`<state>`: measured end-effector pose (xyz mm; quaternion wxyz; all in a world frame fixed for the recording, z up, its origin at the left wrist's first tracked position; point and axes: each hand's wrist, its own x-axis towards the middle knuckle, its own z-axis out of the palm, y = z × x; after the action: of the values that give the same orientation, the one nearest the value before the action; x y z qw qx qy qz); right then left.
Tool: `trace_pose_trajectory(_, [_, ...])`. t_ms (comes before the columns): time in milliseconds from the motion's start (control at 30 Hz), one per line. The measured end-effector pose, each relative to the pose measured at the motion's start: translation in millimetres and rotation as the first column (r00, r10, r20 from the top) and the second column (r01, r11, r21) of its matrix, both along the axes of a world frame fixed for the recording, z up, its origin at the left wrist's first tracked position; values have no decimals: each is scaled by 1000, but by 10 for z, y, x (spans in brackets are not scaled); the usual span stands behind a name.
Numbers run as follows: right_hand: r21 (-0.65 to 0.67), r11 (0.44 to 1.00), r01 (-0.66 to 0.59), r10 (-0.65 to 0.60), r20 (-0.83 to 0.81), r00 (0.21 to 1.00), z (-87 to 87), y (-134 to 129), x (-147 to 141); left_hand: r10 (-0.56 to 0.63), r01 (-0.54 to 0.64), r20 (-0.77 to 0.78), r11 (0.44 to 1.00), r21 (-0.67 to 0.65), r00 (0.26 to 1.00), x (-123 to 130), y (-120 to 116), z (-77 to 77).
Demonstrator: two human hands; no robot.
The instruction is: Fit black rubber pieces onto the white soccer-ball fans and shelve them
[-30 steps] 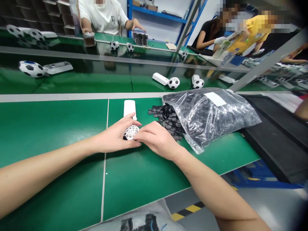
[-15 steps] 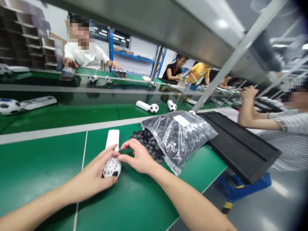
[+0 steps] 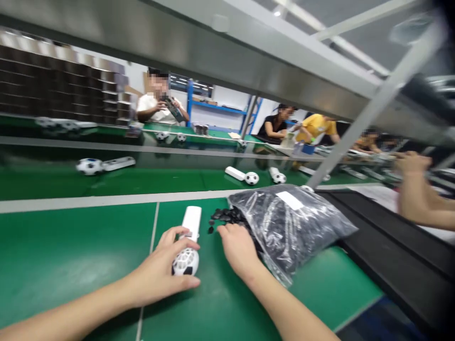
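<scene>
Under my left hand [image 3: 161,270] lies a white device with a soccer-ball head [image 3: 188,272] on the green work surface. My fingers and thumb curve around the ball, which has a white lattice on its upper side and black patches. Its flat white handle [image 3: 192,220] points away from me. My right hand [image 3: 240,246] is at the near left edge of a pile of small black pieces [image 3: 225,215], fingers curled downward. Its fingertips are partly hidden, so what they hold is not visible. The pieces spill from the mouth of a clear plastic bag [image 3: 295,227] full of them.
Beyond the pale ledge runs a green belt [image 3: 170,182] with more ball-headed devices [image 3: 251,178] on it. A black tray [image 3: 401,241] stands at right beside a slanted metal post [image 3: 355,123]. Co-workers sit across and at right; stacked boxes [image 3: 53,85] rise at far left.
My right hand has left the ball device and moved right to the black pieces. My left hand stays around the ball. The view has shifted, and the co-worker opposite now holds up a dark object.
</scene>
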<state>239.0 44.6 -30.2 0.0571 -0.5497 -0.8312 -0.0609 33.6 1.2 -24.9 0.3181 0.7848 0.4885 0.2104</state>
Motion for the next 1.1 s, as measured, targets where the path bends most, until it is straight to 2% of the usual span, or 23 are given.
trace_pose_trajectory(100, [-25, 1000, -3, 2, -41, 999, -12, 16, 54, 59, -58, 33, 998, -25, 998, -11, -34, 79])
trace_pose_trajectory(300, [-57, 980, -191, 159, -350, 923, -89, -9, 131, -71, 77, 69, 992, -100, 995, -170, -41, 220])
trace_pose_trajectory(400, [-70, 960, -270, 216, -425, 879, -94, -23, 138, -99, 107, 64, 986, -126, 993, -201, -27, 220])
trace_pose_trajectory(467, [-62, 954, -295, 236, -458, 857, -78, -28, 140, -71, 77, 53, 989, -127, 996, -188, -20, 204])
trace_pose_trajectory(600, [57, 960, -275, 267, -488, 831, -15, -63, 133, -13, 18, 38, 993, -119, 999, -142, -22, 185])
trace_pose_trajectory(667, [96, 945, -312, 313, -539, 782, 16, -96, 111, 12, -10, 22, 993, -118, 1000, -127, -29, 184])
trace_pose_trajectory(800, [49, 886, -462, 375, -662, 649, 49, -172, 32, 88, -91, -40, 991, -102, 995, -110, -44, 191])
trace_pose_trajectory(933, [-19, 847, -531, 365, -706, 608, 47, -237, -39, 32, -38, -64, 995, -94, 997, -104, -35, 208])
trace_pose_trajectory(1100, [-26, 819, -573, 357, -759, 545, 35, -287, -82, 4, -12, -108, 997, -75, 994, -87, -18, 211])
